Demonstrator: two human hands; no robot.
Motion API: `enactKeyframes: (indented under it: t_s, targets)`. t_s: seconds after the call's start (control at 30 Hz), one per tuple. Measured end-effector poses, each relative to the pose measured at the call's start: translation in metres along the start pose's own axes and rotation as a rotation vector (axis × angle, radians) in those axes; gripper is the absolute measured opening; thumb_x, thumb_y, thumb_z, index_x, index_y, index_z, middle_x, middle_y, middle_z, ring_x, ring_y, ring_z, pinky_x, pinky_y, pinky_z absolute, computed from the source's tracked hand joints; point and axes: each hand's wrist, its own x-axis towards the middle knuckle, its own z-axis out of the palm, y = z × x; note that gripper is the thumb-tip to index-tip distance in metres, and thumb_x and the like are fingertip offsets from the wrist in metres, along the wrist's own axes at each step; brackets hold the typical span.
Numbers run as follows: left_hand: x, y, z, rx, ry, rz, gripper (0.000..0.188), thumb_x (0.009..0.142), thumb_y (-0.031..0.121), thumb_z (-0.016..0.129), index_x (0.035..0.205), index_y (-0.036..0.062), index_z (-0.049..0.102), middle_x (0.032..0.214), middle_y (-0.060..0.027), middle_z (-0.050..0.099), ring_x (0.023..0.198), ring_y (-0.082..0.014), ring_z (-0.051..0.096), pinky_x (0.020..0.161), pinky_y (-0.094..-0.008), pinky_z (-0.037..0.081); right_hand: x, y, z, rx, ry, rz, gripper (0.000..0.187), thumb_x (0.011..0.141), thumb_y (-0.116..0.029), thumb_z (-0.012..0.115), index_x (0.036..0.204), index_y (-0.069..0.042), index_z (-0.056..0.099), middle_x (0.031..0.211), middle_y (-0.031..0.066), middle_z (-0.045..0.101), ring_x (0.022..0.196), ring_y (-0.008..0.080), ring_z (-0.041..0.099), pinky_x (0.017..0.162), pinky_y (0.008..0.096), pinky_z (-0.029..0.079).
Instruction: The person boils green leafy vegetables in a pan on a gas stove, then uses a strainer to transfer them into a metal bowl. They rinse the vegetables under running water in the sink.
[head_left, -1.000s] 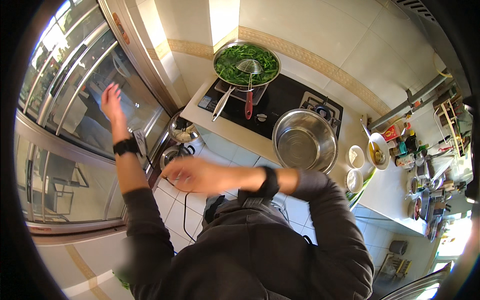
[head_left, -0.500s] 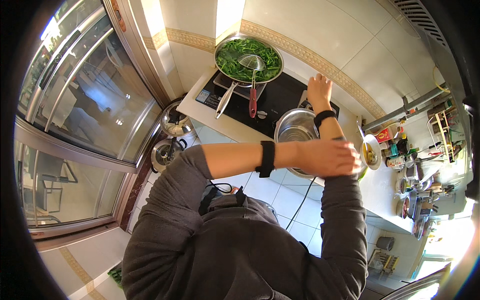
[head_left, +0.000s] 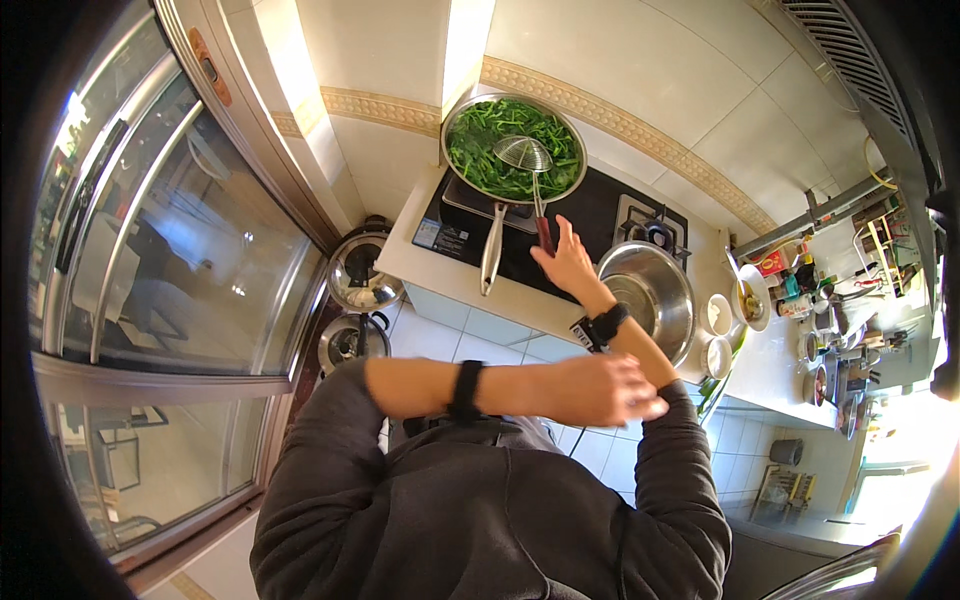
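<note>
My right hand (head_left: pixel 568 264), fingers spread and holding nothing, is just beside the dark red handle of a skimmer (head_left: pixel 523 153). The skimmer's wire bowl rests on chopped leafy greens (head_left: pixel 480 130) filling a frying pan (head_left: pixel 494 240) on the left burner. The pan's silver handle points toward me. My left hand (head_left: pixel 605 390) lies across my right forearm near the pushed-back sleeve (head_left: pixel 682 410); its fingers are blurred but look loose and apart. Right of my right hand stands a large stainless steel pot (head_left: pixel 672 290), with no food visible inside.
A bare gas burner (head_left: pixel 652 232) is behind the pot on the black cooktop (head_left: pixel 535 262). White bowls (head_left: pixel 716 357) and a plate (head_left: pixel 757 300) stand right of it. Pots with lids (head_left: pixel 358 272) sit low at left, beside a sliding glass door (head_left: pixel 190 250).
My right hand has swung left and nearer, from above the cooktop's right side to the skimmer handle. My left hand has drawn back toward my body, still over my right forearm.
</note>
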Motion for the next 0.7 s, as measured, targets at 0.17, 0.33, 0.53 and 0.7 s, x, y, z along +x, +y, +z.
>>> enactKeyframes:
  t_s: [0.17,0.33,0.53,0.7]
  targets:
    - [-0.135,-0.028,-0.067,-0.12,0.089,-0.601,0.034,0.08,0.019,0.066,0.112,0.0071,0.058,0.099,-0.0084,0.063,0.088,-0.0257,0.061,0.081,-0.0364,0.046,0.013,-0.015,0.022,0.012,-0.017,0.204,0.067,0.08,-0.015,0.052,0.139,-0.011,0.02,0.116,0.0311,0.044,0.097,0.048,0.053,0.086,0.0498,0.045]
    - [-0.235,-0.011,-0.102,0.013,0.145,-1.059,0.025,0.08,0.013,0.066,0.103,0.0039,0.061,0.092,-0.0106,0.065,0.083,-0.0262,0.062,0.076,-0.0352,0.047,0.024,-0.012,-0.027,0.101,0.139,0.125,0.04,0.083,-0.016,0.055,0.121,-0.005,0.048,0.1,0.0198,0.063,0.09,0.0367,0.062,0.078,0.0404,0.049]
    - [-0.271,-0.005,-0.101,0.047,0.222,-1.195,0.024,0.08,0.006,0.065,0.103,0.0033,0.061,0.09,-0.0109,0.065,0.082,-0.0249,0.063,0.074,-0.0345,0.047,0.06,-0.03,-0.06,0.013,0.095,0.035,0.036,0.086,-0.02,0.058,0.121,-0.012,0.057,0.095,0.0173,0.065,0.086,0.0286,0.064,0.075,0.0345,0.049]
    - [-0.256,-0.016,-0.094,0.02,0.207,-1.159,0.022,0.08,0.006,0.064,0.101,0.0043,0.06,0.087,-0.0087,0.065,0.081,-0.0242,0.062,0.074,-0.0337,0.046,0.077,-0.042,-0.027,-0.189,0.065,-0.016,0.038,0.085,-0.022,0.055,0.123,-0.018,0.056,0.085,0.0184,0.064,0.079,0.0372,0.061,0.069,0.0435,0.048]
